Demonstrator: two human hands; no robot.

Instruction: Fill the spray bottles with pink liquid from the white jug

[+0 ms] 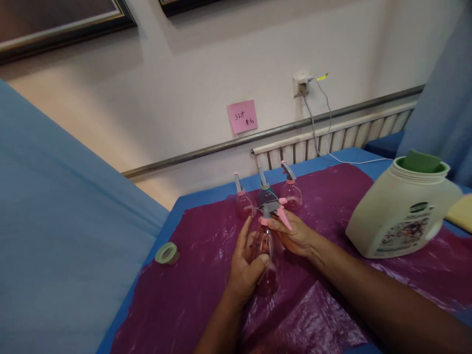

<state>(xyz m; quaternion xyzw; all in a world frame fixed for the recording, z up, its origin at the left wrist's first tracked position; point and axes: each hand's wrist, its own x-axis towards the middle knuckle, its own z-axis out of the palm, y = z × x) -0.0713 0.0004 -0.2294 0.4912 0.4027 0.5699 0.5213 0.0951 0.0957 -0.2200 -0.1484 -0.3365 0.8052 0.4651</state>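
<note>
A clear spray bottle [268, 268] with a pink collar stands upright between my hands in the middle of the table. My left hand [246, 268] wraps round its body, thumb across the front. At its neck, my right hand [293, 235] grips the grey and pink spray head [272, 209], with fingers on the pink collar. Whether the head is fully seated, I cannot tell. Just behind stand a clear spray bottle [243, 202] on the left, a dark green one [266, 193] in the middle, and another clear one [293, 195] on the right.
A large cream plastic jug [383, 211], with something green in its mouth, stands at the right. A pale green cap [166, 252] lies at the left. Purple plastic sheeting [191, 295] covers the blue table. A white cable [344, 160] runs across the back from a wall socket [300, 84].
</note>
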